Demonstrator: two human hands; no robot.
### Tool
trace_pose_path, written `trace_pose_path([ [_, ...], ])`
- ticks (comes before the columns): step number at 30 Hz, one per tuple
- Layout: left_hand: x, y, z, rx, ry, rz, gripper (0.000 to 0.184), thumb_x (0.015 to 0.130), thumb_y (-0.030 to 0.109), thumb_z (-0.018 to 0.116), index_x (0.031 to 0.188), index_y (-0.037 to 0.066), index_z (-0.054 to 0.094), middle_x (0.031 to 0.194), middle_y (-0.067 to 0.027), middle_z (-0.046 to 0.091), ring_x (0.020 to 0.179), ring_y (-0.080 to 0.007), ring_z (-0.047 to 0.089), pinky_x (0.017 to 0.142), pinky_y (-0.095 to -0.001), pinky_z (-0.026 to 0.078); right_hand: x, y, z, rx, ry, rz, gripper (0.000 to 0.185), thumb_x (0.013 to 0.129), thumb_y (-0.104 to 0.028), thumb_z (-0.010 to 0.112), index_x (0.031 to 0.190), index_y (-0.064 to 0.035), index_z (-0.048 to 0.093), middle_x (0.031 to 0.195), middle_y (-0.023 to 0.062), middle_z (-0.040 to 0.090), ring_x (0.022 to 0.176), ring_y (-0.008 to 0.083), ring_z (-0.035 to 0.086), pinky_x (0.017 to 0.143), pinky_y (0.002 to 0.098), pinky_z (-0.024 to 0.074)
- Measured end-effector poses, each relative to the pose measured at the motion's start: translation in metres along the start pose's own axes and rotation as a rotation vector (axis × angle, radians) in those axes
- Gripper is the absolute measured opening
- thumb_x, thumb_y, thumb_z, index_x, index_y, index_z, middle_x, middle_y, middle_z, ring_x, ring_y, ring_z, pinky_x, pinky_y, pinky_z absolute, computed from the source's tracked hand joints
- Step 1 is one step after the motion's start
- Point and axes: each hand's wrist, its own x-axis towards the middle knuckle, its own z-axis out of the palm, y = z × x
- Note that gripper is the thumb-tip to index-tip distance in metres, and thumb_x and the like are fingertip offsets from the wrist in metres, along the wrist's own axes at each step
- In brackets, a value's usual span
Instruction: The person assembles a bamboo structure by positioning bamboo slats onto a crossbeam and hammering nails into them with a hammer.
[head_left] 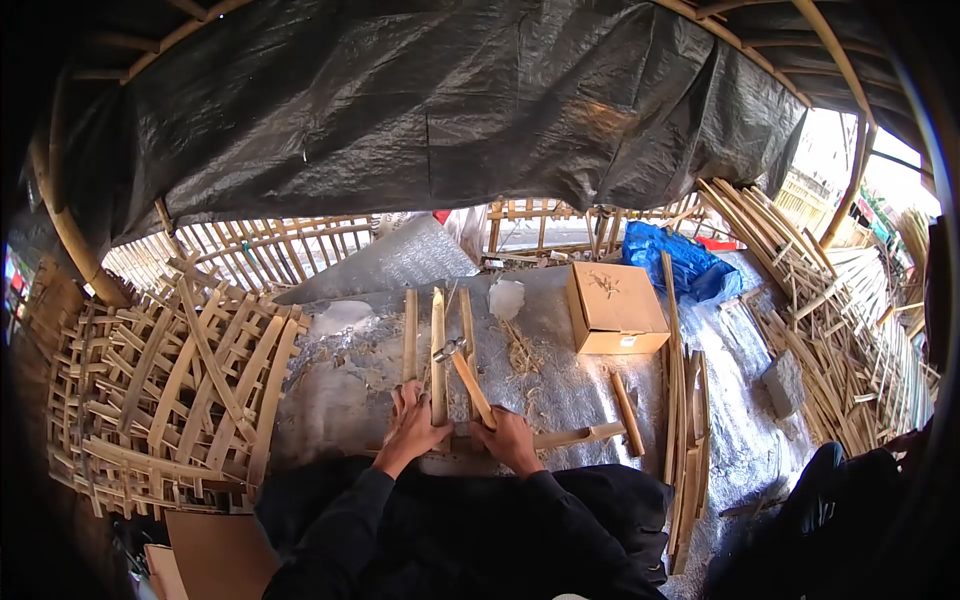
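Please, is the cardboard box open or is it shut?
Shut, it seems: the cardboard box has a flat top, no flap stands up, and small brown scraps rest on it.

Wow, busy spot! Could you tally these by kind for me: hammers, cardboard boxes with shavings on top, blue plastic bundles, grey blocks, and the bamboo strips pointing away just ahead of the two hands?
Hammer: 1
Cardboard box: 1
Blue plastic bundle: 1
Grey block: 1
Bamboo strips ahead of the hands: 3
Total: 7
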Motion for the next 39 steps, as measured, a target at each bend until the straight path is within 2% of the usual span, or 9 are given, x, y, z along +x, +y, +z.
trace_pose_path([
  [4,0.000,0.003,-0.004,-0.022,-0.028,-0.023,0.072,0.080,0.041,0.081,0.126,-0.010,0.059,0.139,-0.0214,0.036,0.129,-0.0477,0.038,0.104,-0.0589,0.044,0.001,0.002,-0.001,-0.040,-0.101,0.068,0.038,0.090,-0.045,0.073,0.102,-0.0085,0.073,0.100,0.0177,0.075,0.096,0.0410,0.071,0.090,0.0529,0.0519],
  [8,0.000,0.001,-0.002,0.025,-0.042,-0.012,0.070,0.082,0.042,0.079,0.125,-0.010,0.060,0.141,-0.0217,0.035,0.130,-0.0474,0.037,0.104,-0.0585,0.044,0.002,0.007,0.003,-0.061,-0.091,0.065,0.038,0.091,-0.046,0.072,0.098,-0.0093,0.073,0.098,0.0174,0.075,0.095,0.0409,0.071,0.091,0.0527,0.0507],
  [10,-0.001,-0.002,0.002,0.014,-0.033,-0.002,0.070,0.083,0.042,0.079,0.125,-0.009,0.059,0.142,-0.0215,0.034,0.130,-0.0471,0.036,0.103,-0.0592,0.044,0.001,0.005,0.001,-0.077,-0.048,0.007,0.042,0.091,-0.045,0.075,0.094,-0.0036,0.071,0.089,0.0232,0.072,0.091,0.0451,0.069,0.079,0.0535,0.0534],
  [21,-0.002,0.004,-0.004,-0.009,-0.030,-0.019,0.068,0.083,0.043,0.078,0.123,-0.008,0.059,0.144,-0.0219,0.036,0.131,-0.0463,0.036,0.101,-0.0610,0.044,0.005,0.016,0.009,-0.055,-0.054,-0.002,0.040,0.091,-0.044,0.074,0.092,-0.0044,0.072,0.083,0.0209,0.073,0.085,0.0441,0.070,0.075,0.0521,0.0538],
  [24,-0.001,0.002,-0.002,0.000,-0.055,-0.045,0.070,0.083,0.042,0.080,0.130,-0.004,0.056,0.142,-0.0203,0.036,0.132,-0.0445,0.035,0.104,-0.0579,0.042,0.004,0.014,0.007,-0.061,-0.062,0.011,0.039,0.092,-0.044,0.074,0.092,-0.0049,0.073,0.082,0.0203,0.073,0.084,0.0436,0.071,0.074,0.0519,0.0540],
  [26,-0.001,-0.001,0.002,-0.004,-0.029,-0.008,0.070,0.083,0.043,0.078,0.124,-0.009,0.058,0.144,-0.0215,0.036,0.131,-0.0457,0.036,0.102,-0.0602,0.044,0.004,0.013,0.006,-0.059,-0.067,0.020,0.039,0.092,-0.044,0.074,0.092,-0.0051,0.073,0.082,0.0202,0.073,0.084,0.0434,0.071,0.074,0.0519,0.0541],
  [32,-0.001,0.000,0.000,0.000,-0.035,-0.010,0.071,0.082,0.042,0.079,0.126,-0.009,0.056,0.143,-0.0205,0.035,0.131,-0.0452,0.036,0.102,-0.0594,0.043,0.003,0.007,0.001,-0.083,-0.065,0.024,0.042,0.091,-0.046,0.074,0.091,-0.0042,0.073,0.082,0.0217,0.072,0.084,0.0439,0.071,0.075,0.0521,0.0541],
  [34,-0.001,0.003,-0.003,-0.003,-0.043,-0.018,0.071,0.083,0.042,0.079,0.126,-0.009,0.056,0.142,-0.0204,0.035,0.131,-0.0452,0.036,0.103,-0.0592,0.043,0.004,0.006,0.000,-0.095,-0.095,0.035,0.045,0.091,-0.049,0.072,0.090,-0.0042,0.072,0.086,0.0223,0.074,0.085,0.0437,0.072,0.082,0.0538,0.0549],
  [39,-0.001,0.003,-0.002,-0.001,-0.063,-0.033,0.072,0.084,0.042,0.079,0.127,-0.009,0.054,0.142,-0.0201,0.034,0.131,-0.0451,0.036,0.102,-0.0589,0.043,0.004,0.011,0.002,-0.083,-0.076,0.012,0.044,0.090,-0.046,0.075,0.090,-0.0021,0.072,0.085,0.0232,0.073,0.084,0.0446,0.071,0.077,0.0524,0.0547],
])
